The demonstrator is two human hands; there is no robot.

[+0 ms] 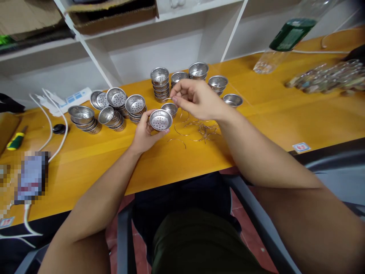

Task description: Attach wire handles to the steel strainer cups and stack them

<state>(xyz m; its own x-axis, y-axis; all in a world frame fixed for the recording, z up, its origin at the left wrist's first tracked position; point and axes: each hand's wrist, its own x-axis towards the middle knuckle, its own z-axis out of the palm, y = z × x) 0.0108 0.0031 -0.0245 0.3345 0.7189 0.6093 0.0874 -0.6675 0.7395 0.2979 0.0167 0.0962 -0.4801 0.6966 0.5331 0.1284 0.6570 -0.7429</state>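
Note:
My left hand [144, 133] grips a small perforated steel strainer cup [161, 120] from below, just above the yellow table [85, 167]. My right hand [196, 99] hovers right of it with thumb and forefinger pinched on a thin wire handle [168, 100], which is barely visible. Several loose curved wire handles [199, 131] lie on the table under my right wrist. Another single cup [170, 108] stands just behind the held one.
Stacks of strainer cups stand at the left [114, 108] and at the back [160, 83]. A power strip [70, 99] with white cables, a screwdriver [16, 140], a plastic bottle [285, 38] and a pile of shiny parts [327, 78] surround them. White shelving rises behind.

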